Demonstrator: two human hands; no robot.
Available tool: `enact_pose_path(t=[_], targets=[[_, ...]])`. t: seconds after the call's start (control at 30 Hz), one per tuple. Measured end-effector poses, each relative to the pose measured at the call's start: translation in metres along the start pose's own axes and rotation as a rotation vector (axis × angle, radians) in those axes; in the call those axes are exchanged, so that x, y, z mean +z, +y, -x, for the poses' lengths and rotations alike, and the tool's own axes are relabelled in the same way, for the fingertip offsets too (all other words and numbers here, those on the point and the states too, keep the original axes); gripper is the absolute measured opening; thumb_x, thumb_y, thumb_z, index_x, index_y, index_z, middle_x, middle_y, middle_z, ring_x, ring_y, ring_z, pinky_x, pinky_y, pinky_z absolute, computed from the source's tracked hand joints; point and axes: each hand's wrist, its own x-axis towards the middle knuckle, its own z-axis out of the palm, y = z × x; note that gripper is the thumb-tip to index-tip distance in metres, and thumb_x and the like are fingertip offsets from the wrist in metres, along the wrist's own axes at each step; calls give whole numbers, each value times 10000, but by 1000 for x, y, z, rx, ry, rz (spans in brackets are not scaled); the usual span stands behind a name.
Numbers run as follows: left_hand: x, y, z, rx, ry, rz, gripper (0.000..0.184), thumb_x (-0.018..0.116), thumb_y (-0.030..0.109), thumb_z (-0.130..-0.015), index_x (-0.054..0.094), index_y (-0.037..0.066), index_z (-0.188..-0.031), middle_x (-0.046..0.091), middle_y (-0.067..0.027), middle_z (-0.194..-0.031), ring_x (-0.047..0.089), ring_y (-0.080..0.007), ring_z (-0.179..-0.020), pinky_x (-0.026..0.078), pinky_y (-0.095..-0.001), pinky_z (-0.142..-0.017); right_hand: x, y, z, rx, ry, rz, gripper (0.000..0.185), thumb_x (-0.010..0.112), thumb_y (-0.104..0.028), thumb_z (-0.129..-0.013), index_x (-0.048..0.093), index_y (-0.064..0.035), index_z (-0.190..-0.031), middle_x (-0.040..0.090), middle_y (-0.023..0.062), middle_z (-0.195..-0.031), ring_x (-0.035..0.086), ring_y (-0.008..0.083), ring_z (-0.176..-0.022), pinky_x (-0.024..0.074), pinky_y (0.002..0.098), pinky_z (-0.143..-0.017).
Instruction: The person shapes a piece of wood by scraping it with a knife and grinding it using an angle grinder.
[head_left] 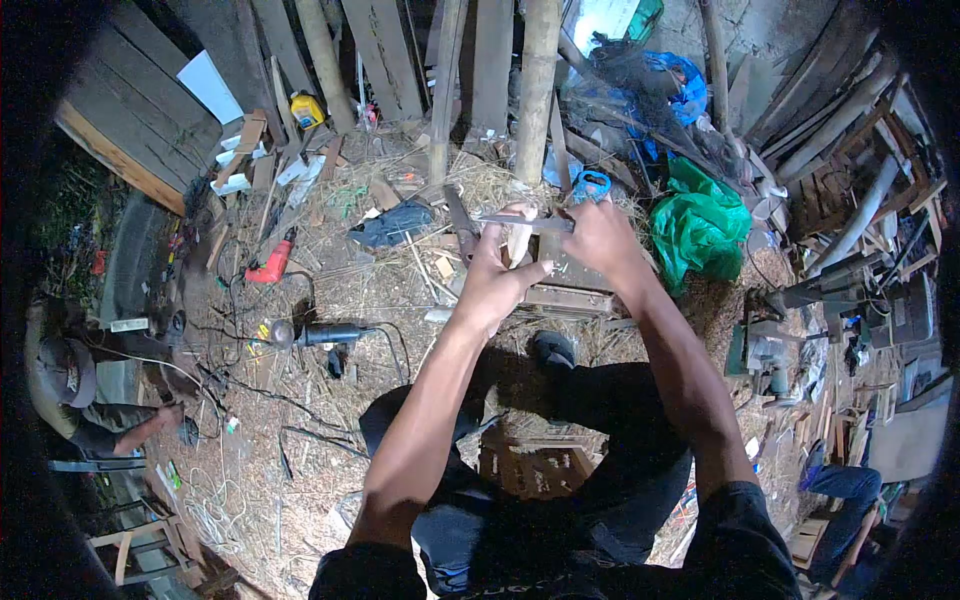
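My left hand (492, 280) is closed around a small pale wooden piece (518, 243), holding it upright with the thumb reaching to the right. Across the top of that wood lies a long narrow metal blade (535, 222), pointing left. My right hand (602, 240) grips its right end; the handle is hidden in the fist, and whether this is a knife or a file I cannot tell. Just beyond the right hand is a blue looped handle (590, 185). Below both hands stands a low wooden block (568, 298), between my feet and the posts.
A red power drill (271, 260) and an angle grinder (325, 334) with cords lie on the shaving-covered ground at left. A green plastic bag (700, 225) is at right. Another person (75, 385) crouches at far left; a seated person's leg (845, 490) shows at right.
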Motion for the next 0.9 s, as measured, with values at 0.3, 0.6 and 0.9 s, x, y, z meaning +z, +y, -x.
enact_pose_path(t=[0.3,0.6,0.9], targets=[[-2,8,-5,27,46,-47,764,724,-27,-736,327,130,-1369,566,24,-868,454,-28,-610,298,-182,-479,1,-23,7,-116,-52,-83,241,684,-251,-751,710,-29,-840,671,226,-780,672,402,-762,549,475,-729],[2,13,-1,-163,33,0,713,702,-62,-749,353,124,-1342,466,39,-759,429,-46,-553,266,-203,-423,-3,0,-4,32,-15,14,233,659,-234,-746,709,-38,-860,678,217,-800,675,390,-776,550,468,-749],[-7,0,-11,60,104,-87,731,710,-47,-736,351,109,-1354,581,-1,-816,462,-58,-548,306,-213,-430,3,-28,3,-24,-199,-26,283,711,-307,-744,712,-77,-910,679,213,-850,678,369,-834,550,473,-755]])
